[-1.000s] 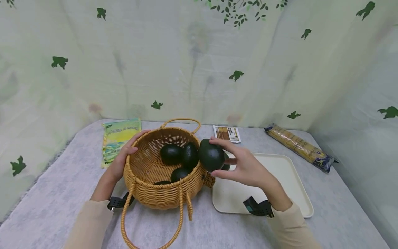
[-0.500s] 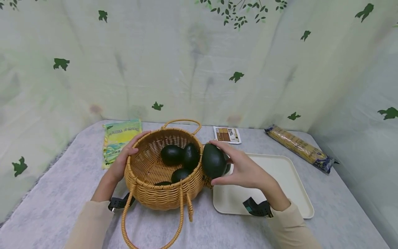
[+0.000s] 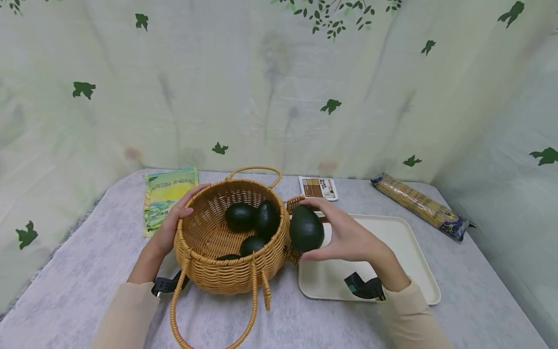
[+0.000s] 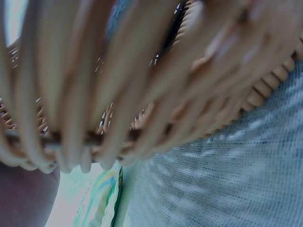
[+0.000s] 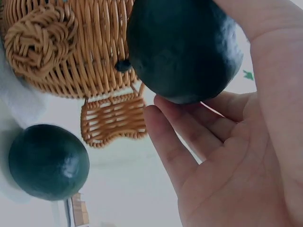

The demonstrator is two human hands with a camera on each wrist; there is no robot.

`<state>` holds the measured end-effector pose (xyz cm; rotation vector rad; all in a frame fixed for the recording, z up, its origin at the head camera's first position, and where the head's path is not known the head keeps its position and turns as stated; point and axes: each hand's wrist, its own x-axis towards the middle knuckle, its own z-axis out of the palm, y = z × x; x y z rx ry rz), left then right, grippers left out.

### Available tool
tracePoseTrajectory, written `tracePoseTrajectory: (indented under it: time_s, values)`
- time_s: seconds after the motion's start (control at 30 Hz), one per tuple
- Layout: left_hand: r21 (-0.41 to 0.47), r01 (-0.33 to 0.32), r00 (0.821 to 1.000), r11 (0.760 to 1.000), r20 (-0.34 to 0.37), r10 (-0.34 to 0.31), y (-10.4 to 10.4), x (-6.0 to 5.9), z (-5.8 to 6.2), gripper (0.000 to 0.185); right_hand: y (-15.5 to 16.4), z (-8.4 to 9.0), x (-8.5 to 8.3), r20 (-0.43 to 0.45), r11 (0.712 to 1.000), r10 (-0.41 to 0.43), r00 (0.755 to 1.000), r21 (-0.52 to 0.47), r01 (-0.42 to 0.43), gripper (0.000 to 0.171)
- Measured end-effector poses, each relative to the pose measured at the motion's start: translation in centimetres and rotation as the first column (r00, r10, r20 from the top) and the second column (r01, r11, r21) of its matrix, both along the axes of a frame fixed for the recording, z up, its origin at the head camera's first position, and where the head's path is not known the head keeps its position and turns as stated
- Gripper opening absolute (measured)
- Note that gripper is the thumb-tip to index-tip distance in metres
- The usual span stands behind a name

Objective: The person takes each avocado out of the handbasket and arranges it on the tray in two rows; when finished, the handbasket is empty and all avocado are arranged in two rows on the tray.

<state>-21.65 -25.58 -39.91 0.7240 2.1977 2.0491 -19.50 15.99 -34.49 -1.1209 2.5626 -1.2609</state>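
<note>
While pinching a dark-green, egg-shaped avocado [image 3: 307, 229] in the right hand [image 3: 348, 237], with long axis from thumb to fingertips, holds it just right of the round tan wicker basket [image 3: 222, 276]; farther off, grips the basket from the left with the left hand [image 3: 169, 227], well apart from the avocado.

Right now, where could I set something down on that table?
Bare tablecloth shows between the small packet and the long packet, and nearer, between the basket handle and the right sleeve. The tray is free on its right side. Crowded: beside the basket, where the right hand holds an avocado.
</note>
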Motion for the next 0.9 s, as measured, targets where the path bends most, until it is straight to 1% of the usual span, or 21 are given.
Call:
tracePoseTrajectory:
  time_s: [0.2, 0.37, 0.7, 0.8, 0.9]
  values:
    - [0.000, -0.006, 1.000, 1.000, 0.005, 0.006, -0.1, 0.0, 0.1, 0.060, 1.2, 0.0, -0.5, -0.028, 0.999, -0.035, 0.999, 0.024, 0.036, 0.099]
    - [0.011, 0.001, 1.000, 1.000, 0.000, -0.001, 0.0, -0.1, 0.2, 0.060, 2.1, -0.2, -1.1, -0.021, 0.997, -0.073, 0.997, 0.020, 0.074, 0.094]
    - [0.024, 0.014, 1.000, 1.000, 0.005, -0.014, 0.0, -0.1, 0.1, 0.060, 3.9, -1.2, -1.9, 0.013, 0.983, -0.164, 0.986, 0.087, 0.163, 0.097]
    - [0.018, 0.007, 1.000, 1.000, 0.008, -0.007, 0.0, 0.0, 0.1, 0.060, 4.4, -1.6, -2.2, 0.025, 0.976, -0.195, 0.981, 0.104, 0.191, 0.098]
    - [0.003, -0.009, 1.000, 1.000, 0.012, 0.009, -0.1, 0.0, 0.1, 0.061, 4.8, -2.1, -2.6, 0.013, 0.970, -0.217, 0.976, 0.114, 0.215, 0.098]
